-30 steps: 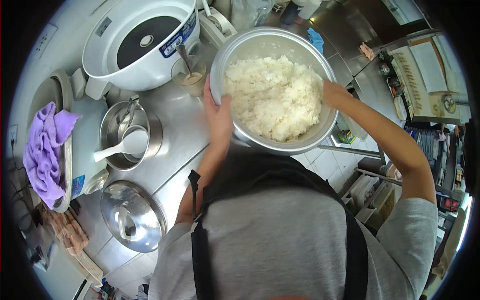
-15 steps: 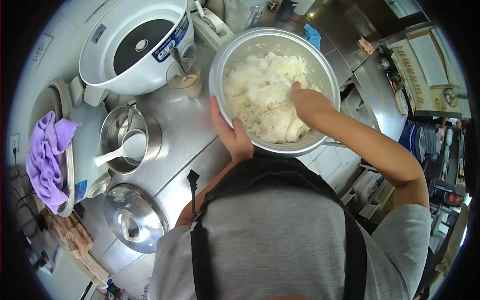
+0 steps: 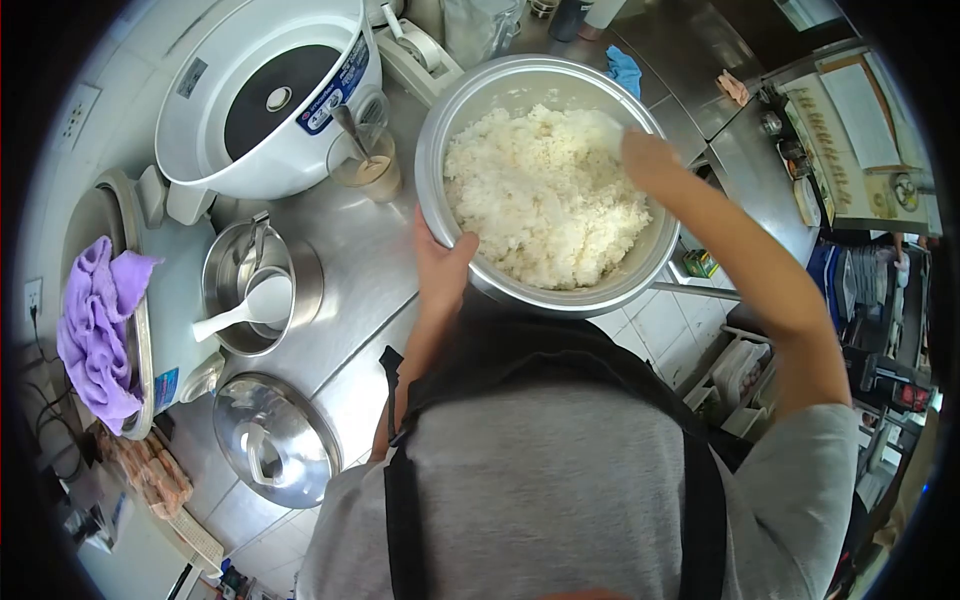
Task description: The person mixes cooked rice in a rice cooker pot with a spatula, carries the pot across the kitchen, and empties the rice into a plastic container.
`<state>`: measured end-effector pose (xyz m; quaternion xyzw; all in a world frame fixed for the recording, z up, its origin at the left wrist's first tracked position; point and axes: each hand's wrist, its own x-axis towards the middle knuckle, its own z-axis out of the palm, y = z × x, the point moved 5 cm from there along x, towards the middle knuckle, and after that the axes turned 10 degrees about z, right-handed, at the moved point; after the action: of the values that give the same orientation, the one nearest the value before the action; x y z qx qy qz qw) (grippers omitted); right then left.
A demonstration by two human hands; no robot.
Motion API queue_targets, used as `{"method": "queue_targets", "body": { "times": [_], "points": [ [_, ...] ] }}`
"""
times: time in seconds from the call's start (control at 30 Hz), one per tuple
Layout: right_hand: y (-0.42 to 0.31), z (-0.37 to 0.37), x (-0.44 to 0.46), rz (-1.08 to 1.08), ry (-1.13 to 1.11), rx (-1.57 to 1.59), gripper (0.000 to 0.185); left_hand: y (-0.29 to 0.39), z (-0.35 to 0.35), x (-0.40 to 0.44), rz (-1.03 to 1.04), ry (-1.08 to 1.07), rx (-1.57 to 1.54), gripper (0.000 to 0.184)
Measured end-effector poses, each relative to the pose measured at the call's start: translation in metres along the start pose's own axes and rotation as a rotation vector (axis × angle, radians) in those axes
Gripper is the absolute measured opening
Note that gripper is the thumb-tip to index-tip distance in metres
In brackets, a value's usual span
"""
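Observation:
White rice [image 3: 545, 195] fills much of a large round metal pot [image 3: 432, 165]. My left hand [image 3: 442, 262] grips the near left side of the pot, thumb at the rim and fingers against the outer wall. Over the pot's right side is my right hand [image 3: 648, 160], blurred and closed. A pale blur lies beside its fingers at the rice, and what it holds I cannot make out.
Left of the pot stand a white cooker body [image 3: 230, 165], a glass [image 3: 375, 178] with a spoon and a steel container [image 3: 215, 290] with a white paddle [image 3: 262, 303]. A steel lid [image 3: 300, 450] and a purple cloth [image 3: 95, 330] are nearer the left edge.
Since half a second ago my right hand has moved from over the rice up and right towards the pot's rim. My left hand stays at the pot's left side, its fingers shifted slightly.

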<state>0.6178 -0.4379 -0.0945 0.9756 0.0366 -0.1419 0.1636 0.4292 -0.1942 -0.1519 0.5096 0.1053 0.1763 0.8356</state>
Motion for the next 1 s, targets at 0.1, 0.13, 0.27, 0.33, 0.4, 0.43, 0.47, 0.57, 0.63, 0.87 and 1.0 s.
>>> {"method": "queue_targets", "body": {
  "times": [0.1,0.13,0.27,0.33,0.4,0.43,0.47,0.57,0.63,0.87,1.0],
  "points": [
    [-0.024,0.01,0.02,0.016,0.008,0.094,0.028,-0.004,0.003,-0.001,0.026,0.042,0.01,0.073],
    [-0.026,0.009,0.023,-0.029,-0.008,0.119,0.027,-0.004,0.002,-0.004,0.039,0.061,0.034,0.073],
    [-0.044,0.009,0.038,-0.199,-0.082,0.3,0.024,0.004,0.007,-0.007,0.083,0.096,0.011,0.069],
    [-0.068,0.001,0.025,-0.305,-0.082,0.341,0.023,0.002,0.006,-0.006,0.113,0.084,0.059,0.068],
    [-0.088,-0.011,0.006,-0.407,-0.052,0.28,0.022,0.004,0.007,-0.003,0.107,0.102,0.064,0.067],
    [-0.093,-0.022,-0.003,-0.451,-0.02,0.194,0.022,0.005,0.009,-0.003,0.104,0.11,0.065,0.067],
    [-0.095,-0.033,-0.012,-0.494,0.015,0.106,0.021,0.004,0.009,-0.004,0.112,0.118,0.069,0.066],
    [-0.085,-0.072,-0.048,-0.552,0.053,-0.061,0.02,0.002,0.007,-0.007,0.133,0.139,0.063,0.065],
    [-0.074,-0.084,-0.078,-0.573,0.077,-0.078,0.019,0.002,0.009,-0.009,0.132,0.133,0.036,0.065],
    [-0.077,-0.059,-0.116,-0.536,0.166,0.05,0.015,-0.003,0.008,-0.008,0.087,0.177,0.057,0.068],
    [-0.085,-0.046,-0.07,-0.61,0.136,-0.121,0.024,-0.006,0.003,-0.009,0.115,0.171,0.112,0.069]
  ]
}}
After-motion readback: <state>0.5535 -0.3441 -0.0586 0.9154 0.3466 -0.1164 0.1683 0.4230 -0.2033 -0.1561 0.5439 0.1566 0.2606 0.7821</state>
